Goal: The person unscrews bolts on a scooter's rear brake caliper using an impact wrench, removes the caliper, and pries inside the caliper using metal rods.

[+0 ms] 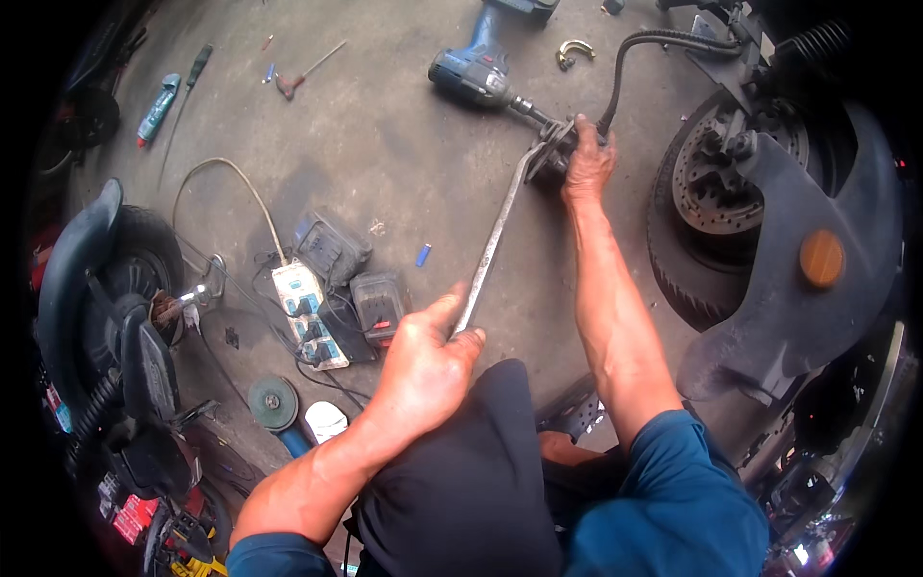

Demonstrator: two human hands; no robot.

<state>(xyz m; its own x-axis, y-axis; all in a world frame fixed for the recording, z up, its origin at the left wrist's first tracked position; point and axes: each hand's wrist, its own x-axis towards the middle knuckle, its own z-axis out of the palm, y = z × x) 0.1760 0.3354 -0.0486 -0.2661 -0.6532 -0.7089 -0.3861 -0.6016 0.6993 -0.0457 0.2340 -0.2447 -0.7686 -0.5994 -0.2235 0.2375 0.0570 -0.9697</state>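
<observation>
My left hand (430,356) is closed round the near end of a long steel bar (493,240). The bar slants up and away, and its far end rests in or against a brake caliper (550,154); how it engages there is not clear. My right hand (589,163) grips the caliper from its right side, fingers partly hidden. A black ribbed hose (616,77) curves from the caliper to the motorbike's front end. Beyond it, a blue cordless impact wrench (473,75) lies on the floor, its socket tip close to the caliper.
At right stands a wheel with brake disc (707,173) and dark fender (817,269). Left of me are a power strip (310,317), battery chargers (332,248), cables and an angle grinder (275,402). A brake shoe (575,53), T-handle tool (288,87) and screwdriver (198,67) lie farther off.
</observation>
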